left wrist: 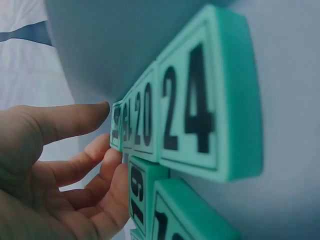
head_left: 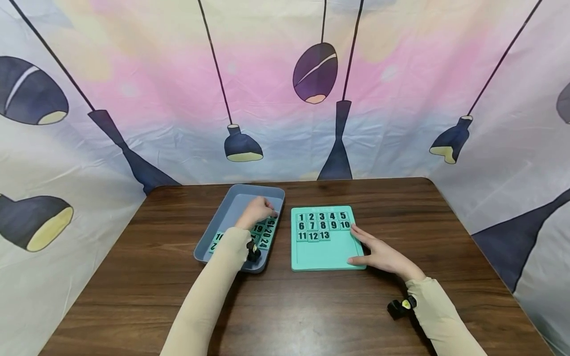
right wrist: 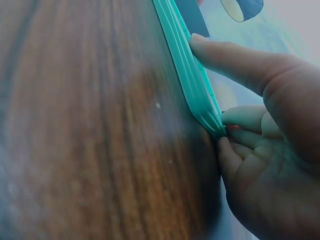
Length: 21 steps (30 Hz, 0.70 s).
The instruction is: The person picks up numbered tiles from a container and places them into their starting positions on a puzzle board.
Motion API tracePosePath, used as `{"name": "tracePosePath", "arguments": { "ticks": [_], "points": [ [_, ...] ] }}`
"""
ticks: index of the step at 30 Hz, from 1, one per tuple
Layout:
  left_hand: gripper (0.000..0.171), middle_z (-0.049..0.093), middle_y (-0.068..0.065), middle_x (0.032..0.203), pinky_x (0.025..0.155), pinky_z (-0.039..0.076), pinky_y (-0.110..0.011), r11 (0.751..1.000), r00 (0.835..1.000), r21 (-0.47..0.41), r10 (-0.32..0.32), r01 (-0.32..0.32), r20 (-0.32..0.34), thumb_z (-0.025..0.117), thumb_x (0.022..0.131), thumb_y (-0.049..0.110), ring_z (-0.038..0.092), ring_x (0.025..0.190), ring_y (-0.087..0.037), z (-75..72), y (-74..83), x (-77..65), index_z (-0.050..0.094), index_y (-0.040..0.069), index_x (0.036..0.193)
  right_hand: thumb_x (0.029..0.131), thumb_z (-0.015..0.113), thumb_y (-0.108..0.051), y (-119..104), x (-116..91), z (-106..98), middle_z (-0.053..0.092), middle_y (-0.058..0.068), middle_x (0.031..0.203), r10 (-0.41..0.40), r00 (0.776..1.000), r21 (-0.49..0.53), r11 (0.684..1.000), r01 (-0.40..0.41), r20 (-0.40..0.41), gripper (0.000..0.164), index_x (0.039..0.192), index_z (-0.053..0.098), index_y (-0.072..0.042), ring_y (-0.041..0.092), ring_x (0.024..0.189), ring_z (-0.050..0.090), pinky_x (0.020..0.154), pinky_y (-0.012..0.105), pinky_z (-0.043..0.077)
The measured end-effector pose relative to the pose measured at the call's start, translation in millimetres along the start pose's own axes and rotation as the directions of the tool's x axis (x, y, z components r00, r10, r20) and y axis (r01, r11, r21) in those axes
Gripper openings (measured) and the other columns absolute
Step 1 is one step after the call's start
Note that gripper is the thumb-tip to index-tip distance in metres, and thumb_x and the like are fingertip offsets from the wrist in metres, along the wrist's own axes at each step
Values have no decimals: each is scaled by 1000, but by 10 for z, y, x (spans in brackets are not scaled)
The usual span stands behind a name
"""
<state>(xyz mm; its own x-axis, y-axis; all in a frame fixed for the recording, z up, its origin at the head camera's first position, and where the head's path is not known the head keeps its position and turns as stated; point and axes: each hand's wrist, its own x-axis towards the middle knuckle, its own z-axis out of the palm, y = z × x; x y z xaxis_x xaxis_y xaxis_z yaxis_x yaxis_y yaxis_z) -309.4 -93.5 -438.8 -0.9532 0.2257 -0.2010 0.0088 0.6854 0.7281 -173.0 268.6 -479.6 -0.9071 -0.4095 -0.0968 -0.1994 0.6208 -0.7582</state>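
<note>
My left hand [head_left: 257, 212] reaches into the far right part of a blue-grey tray [head_left: 236, 200]. In the left wrist view its thumb and fingertips are at the edges of a number tile [left wrist: 115, 129], the farthest in a row with 20 and 24 [left wrist: 187, 107]. Right of the tray lies a mint-green number puzzle board [head_left: 322, 254], with tiles numbered 1 to 13 set in its upper rows and its lower part bare. My right hand [head_left: 385, 254] holds the board's right side, thumb over the near corner and fingers along the edge.
More loose tiles [head_left: 216, 241] lie turned various ways in the tray, partly behind my left forearm. Both tray and board stand on a dark wooden table [head_left: 285, 309]. A curtain [head_left: 276, 94] printed with lamps hangs behind the table.
</note>
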Motion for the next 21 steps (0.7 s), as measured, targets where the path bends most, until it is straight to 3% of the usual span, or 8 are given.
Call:
{"name": "tracePosePath", "arguments": {
  "ticks": [4,7,9,12,15,21],
  "points": [
    [27,44,1,65,64,40,-34,998,1000,-57,10,-11,-10,72,92,8,35,56,-15,34,48,-46,54,11,71,88,76,-47,-6,-13,-7,10,12,168,-1,1000,6,1000,1,5,100,161,20,-7,40,151,13,113,63,26],
    [6,61,-6,89,67,44,-33,996,1000,-92,19,-21,-17,70,92,6,45,64,-16,60,96,-78,66,4,94,88,77,-46,-11,-14,-11,11,12,168,-7,1000,9,1000,7,1,100,161,21,-6,40,151,13,113,63,26],
    [16,65,-12,105,70,47,-34,992,1000,-124,18,-20,-13,66,94,5,51,69,-18,72,118,-90,66,1,109,88,77,-46,-16,-13,-12,11,13,168,-10,1000,8,1000,10,0,100,161,21,-6,40,151,14,113,63,26],
    [22,65,-18,113,78,51,-36,985,1000,-170,16,-15,6,60,96,3,57,73,-21,80,138,-98,64,-1,117,88,77,-45,-22,-9,-8,11,12,168,-10,1000,7,1000,10,0,99,161,21,-7,40,151,14,113,63,26],
    [22,64,-16,112,84,54,-39,982,1000,-187,17,-14,11,60,96,2,62,82,-23,68,159,-110,64,0,117,88,77,-45,-20,-5,-4,11,12,168,-10,1000,5,1000,10,-1,99,161,21,-7,40,151,14,113,63,26],
    [22,62,-14,104,80,52,-41,988,996,-132,82,-87,-42,64,94,1,59,89,-28,20,282,-152,66,0,116,88,77,-46,-6,-9,-7,11,12,168,-5,1000,7,1000,5,-1,100,161,21,-7,40,152,13,113,63,26]
  ]
}}
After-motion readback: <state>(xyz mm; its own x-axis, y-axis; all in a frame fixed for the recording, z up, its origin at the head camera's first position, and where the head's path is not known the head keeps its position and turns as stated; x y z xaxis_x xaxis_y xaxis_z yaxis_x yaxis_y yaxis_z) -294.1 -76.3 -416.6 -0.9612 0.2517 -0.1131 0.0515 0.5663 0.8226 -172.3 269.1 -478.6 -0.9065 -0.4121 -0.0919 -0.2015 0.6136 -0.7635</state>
